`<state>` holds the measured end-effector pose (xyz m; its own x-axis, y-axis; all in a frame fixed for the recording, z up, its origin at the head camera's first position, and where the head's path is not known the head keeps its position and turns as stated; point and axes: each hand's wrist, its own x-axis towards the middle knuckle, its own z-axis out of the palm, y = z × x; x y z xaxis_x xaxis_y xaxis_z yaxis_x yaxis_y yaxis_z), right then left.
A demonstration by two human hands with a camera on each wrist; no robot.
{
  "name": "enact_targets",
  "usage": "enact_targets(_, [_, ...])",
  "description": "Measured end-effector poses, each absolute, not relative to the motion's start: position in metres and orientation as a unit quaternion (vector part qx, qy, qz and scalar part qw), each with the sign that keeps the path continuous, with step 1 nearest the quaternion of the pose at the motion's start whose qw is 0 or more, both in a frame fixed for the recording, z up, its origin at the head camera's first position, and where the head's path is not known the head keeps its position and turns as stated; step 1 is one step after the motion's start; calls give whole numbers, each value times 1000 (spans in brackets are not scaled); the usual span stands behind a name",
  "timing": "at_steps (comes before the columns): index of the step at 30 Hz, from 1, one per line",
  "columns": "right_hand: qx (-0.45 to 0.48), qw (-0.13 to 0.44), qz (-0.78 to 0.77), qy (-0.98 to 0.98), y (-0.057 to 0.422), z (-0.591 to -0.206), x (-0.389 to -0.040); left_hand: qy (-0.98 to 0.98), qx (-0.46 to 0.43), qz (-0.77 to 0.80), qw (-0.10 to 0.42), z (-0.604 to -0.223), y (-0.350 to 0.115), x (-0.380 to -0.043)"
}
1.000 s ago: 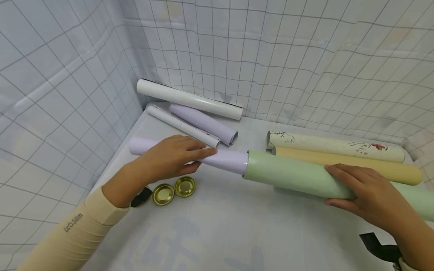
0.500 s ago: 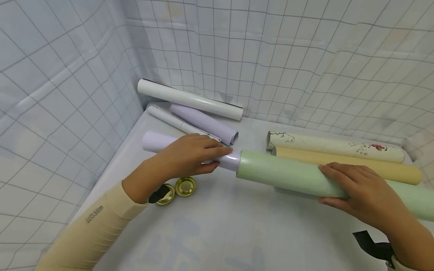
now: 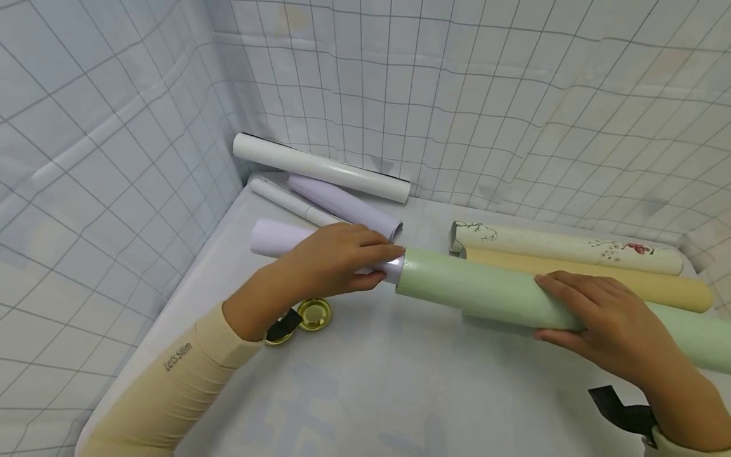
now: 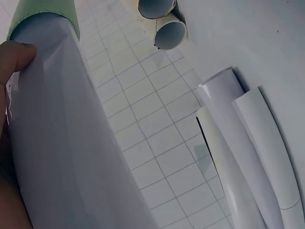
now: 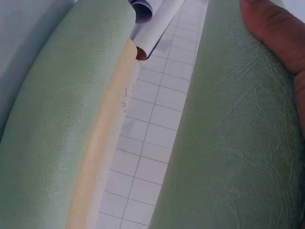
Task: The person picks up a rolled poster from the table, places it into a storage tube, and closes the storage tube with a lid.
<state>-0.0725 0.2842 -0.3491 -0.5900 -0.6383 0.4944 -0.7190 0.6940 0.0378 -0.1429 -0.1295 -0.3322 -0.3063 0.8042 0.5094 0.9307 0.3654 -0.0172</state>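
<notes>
My left hand [image 3: 342, 257] grips a lilac paper roll [image 3: 276, 238], fingers over the top and thumb below. The right end of that roll sits inside the open end of a light green roll [image 3: 468, 285], and my left fingertips are right at the green rim. Further along, my right hand [image 3: 605, 320] grips the green roll from above, with the thumb on its near side. The left wrist view shows the lilac roll [image 4: 71, 124] entering the green tube [image 4: 45, 12]. Beside the held green roll, the right wrist view shows another green roll [image 5: 66, 105] lying on the table.
Behind the held green roll lie a yellow roll [image 3: 674, 289] and a cream roll with a branch print [image 3: 548, 244]. A white roll [image 3: 320, 165], another lilac roll [image 3: 348, 206] and a thin white roll [image 3: 285, 200] lie at back left. Round gold-coloured dishes [image 3: 314, 314] sit near my left wrist.
My left hand has moved right, pushing the lilac roll deeper into the green one; less lilac shows between hand and rim. The green roll and right hand have shifted slightly left.
</notes>
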Motion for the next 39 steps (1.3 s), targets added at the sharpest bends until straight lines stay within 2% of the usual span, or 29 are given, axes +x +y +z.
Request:
enact_targets(5, [393, 264, 97, -875, 285, -353, -77, -808, -521, -141, 237, -333, -130, -141])
enact_targets(11, [389, 263, 104, -877, 293, -360, -79, -825, -486, -137, 255, -332, -143, -136])
enact_targets(20, [375, 244, 101, -888, 306, -361, -77, -824, -474, -158, 268, -331, -200, -132])
enact_targets(29, [377, 267, 110, -880, 309, -363, -76, -812, -474, -208, 269, -331, -245, -137])
enact_targets(32, [381, 281, 117, -873, 309, -364, -77, -816, -465, -222, 264, -334, -253, -139])
enact_targets(39, [382, 288, 122, -870, 309, -365, -77, -822, -453, -271, 215, -343, -262, -143])
